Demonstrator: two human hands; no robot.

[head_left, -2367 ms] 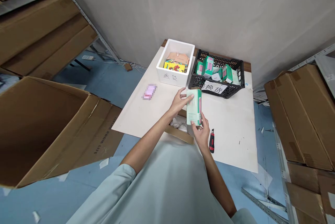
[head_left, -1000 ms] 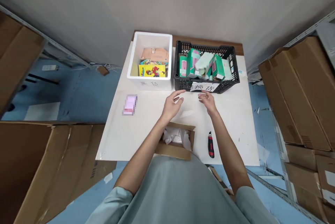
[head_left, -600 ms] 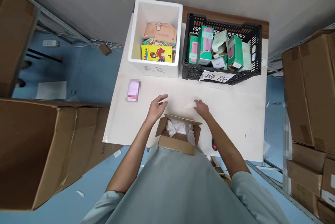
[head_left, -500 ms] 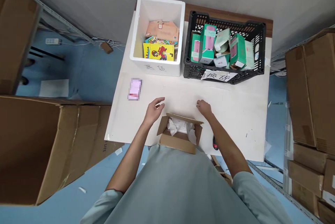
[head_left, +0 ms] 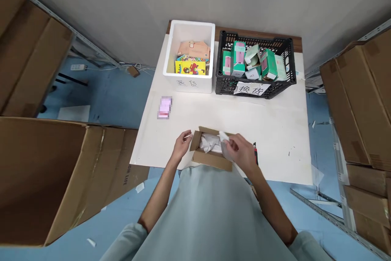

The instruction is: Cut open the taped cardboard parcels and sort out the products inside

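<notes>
A small open cardboard box (head_left: 212, 161) stands at the table's near edge against my shirt, its flaps spread. Crumpled white tissue paper (head_left: 209, 143) lies inside it. My right hand (head_left: 241, 151) reaches over the box's right end, fingers pinching a piece of that paper, which sticks up above the rim. Just beside the left flap is my left hand (head_left: 182, 144), thumb and fingers slightly apart and holding nothing. A utility knife (head_left: 255, 153) lies to the right, partly covered by my right hand and forearm.
At the back stand a white foam box (head_left: 187, 82) with booklets and a black crate (head_left: 226, 86) holding several green cartons (head_left: 238, 59). A blurred pink item (head_left: 165, 107) lies on the left. A large open carton (head_left: 100, 163) is left of the table (head_left: 275, 130).
The green carton held in both hands earlier has gone into the black crate. My hands have come back toward the small box, and my right hand has taken hold of tissue paper.
</notes>
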